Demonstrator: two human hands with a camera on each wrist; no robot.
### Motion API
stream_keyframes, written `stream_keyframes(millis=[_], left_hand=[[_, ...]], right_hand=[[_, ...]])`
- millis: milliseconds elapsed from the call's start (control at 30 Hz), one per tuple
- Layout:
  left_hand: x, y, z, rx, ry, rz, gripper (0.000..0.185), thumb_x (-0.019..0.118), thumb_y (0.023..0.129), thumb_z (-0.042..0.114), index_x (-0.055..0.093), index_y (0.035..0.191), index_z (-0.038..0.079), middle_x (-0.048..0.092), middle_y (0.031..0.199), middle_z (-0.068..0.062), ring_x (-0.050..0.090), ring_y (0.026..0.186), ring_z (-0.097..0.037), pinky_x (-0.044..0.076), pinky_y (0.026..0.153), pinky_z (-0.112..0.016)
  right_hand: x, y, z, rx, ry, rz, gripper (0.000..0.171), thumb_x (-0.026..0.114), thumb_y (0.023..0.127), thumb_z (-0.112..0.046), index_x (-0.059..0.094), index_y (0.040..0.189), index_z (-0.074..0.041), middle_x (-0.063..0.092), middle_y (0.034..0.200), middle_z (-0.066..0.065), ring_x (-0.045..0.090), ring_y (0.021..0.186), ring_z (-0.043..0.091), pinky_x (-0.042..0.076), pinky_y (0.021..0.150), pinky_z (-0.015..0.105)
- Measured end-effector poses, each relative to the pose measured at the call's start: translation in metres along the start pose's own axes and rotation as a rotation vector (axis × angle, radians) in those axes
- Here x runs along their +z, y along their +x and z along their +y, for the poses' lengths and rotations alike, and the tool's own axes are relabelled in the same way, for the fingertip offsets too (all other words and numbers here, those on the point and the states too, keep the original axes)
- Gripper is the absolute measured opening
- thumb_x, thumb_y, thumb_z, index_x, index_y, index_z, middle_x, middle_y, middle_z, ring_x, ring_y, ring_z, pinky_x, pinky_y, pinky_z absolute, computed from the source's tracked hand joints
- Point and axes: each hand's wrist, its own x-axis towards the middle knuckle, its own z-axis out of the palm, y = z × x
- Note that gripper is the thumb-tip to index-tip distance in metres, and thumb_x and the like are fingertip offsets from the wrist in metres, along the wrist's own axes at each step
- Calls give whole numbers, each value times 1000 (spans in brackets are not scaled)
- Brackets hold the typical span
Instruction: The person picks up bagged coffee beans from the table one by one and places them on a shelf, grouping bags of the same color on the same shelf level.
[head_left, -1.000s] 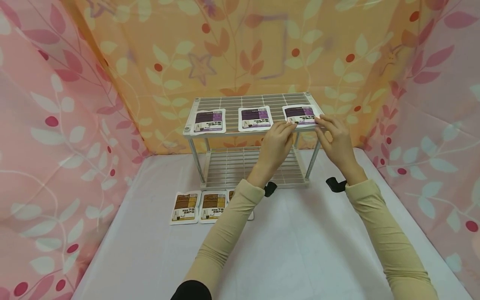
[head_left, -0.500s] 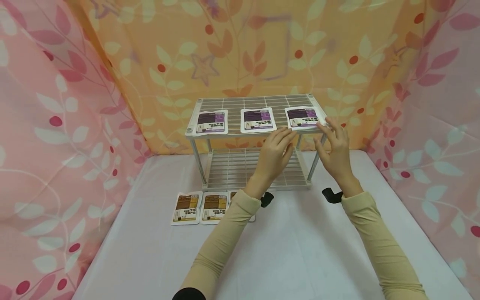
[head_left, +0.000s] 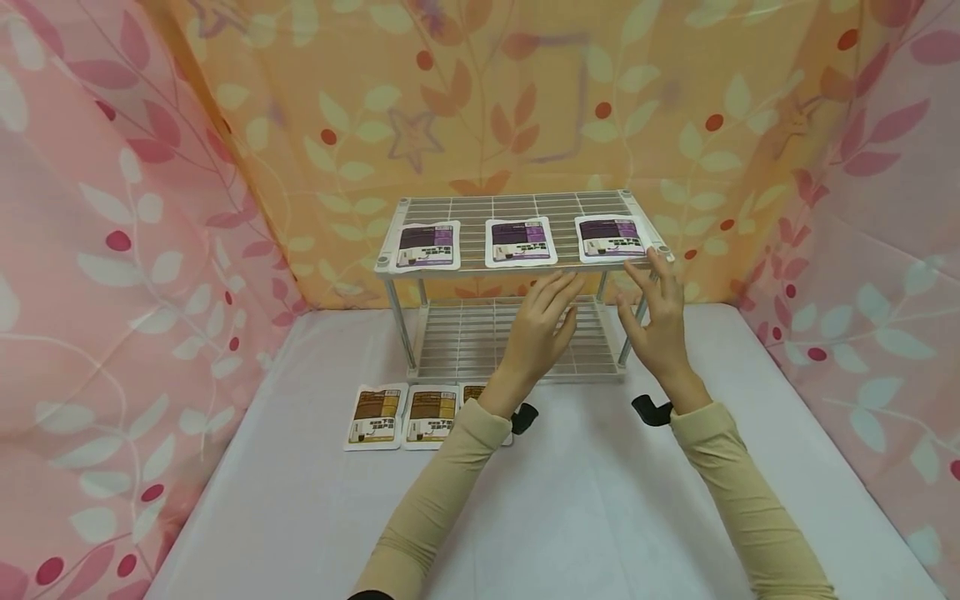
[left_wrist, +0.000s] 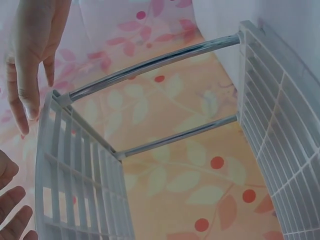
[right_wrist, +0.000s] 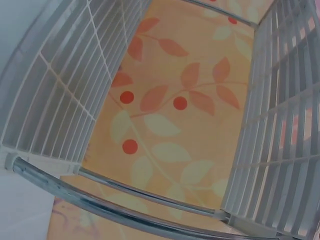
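A white two-tier wire rack (head_left: 645, 250) stands at the back of the table. Three purple pouches lie in a row on its top shelf: left (head_left: 427, 246), middle (head_left: 521, 242) and right (head_left: 611, 237). My left hand (head_left: 542, 321) hovers in front of the rack just below the top shelf, fingers straight, holding nothing. My right hand (head_left: 654, 321) is beside the rack's front right post, fingers spread and empty, just below the right pouch. In the left wrist view the rack's shelf (left_wrist: 80, 175) fills the frame, with the right hand's fingers (left_wrist: 30, 65) at top left.
Brown pouches (head_left: 372, 417) (head_left: 431, 415) lie on the white table (head_left: 600, 517) in front of the rack's left side; a third is mostly hidden by my left forearm. The rack's lower shelf (head_left: 465, 342) holds nothing. Patterned cloth walls close in on three sides.
Both hands let go of the right purple pouch and drew back and down from the top shelf. The pouch stays flat on the shelf.
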Motion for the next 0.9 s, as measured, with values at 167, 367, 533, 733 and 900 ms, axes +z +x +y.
stream_keyframes(millis=[167, 367, 533, 733, 900], left_hand=[[-1, -11, -3, -18, -43, -1, 40, 62, 84, 4, 57, 123, 1, 55, 128, -11, 46, 125, -24, 30, 110, -28], [-3, -26, -8, -71, -49, -22, 39, 60, 86, 6, 56, 125, 4, 56, 128, -9, 44, 126, -22, 28, 111, -29], [-5, -37, -13, -95, -20, -43, 39, 62, 86, 8, 57, 125, 6, 57, 127, -8, 44, 126, -21, 27, 111, -30], [-8, -49, -19, -116, -21, -44, 41, 63, 84, 6, 57, 124, 7, 56, 128, -6, 44, 126, -22, 30, 110, -31], [-9, -60, -24, -153, 15, -53, 38, 65, 83, 6, 60, 120, 7, 58, 125, -8, 47, 123, -24, 33, 108, -30]], right_hand=[[4, -4, -4, -6, 17, 33, 47, 62, 81, -3, 56, 127, -6, 36, 144, 15, 27, 135, 31, 19, 112, 47], [9, -11, -5, -3, 33, 46, 45, 62, 80, 0, 58, 124, -4, 36, 145, 14, 27, 135, 34, 19, 112, 48], [13, -18, -6, 26, 53, 37, 44, 61, 82, -3, 57, 126, -5, 34, 146, 12, 24, 136, 32, 19, 111, 50], [21, -27, -9, 29, 75, -3, 44, 60, 83, -5, 54, 128, -5, 33, 145, 15, 23, 137, 31, 20, 109, 54], [31, -36, -13, 32, 74, -41, 43, 59, 84, -8, 54, 127, -2, 34, 145, 13, 26, 135, 31, 23, 107, 54]])
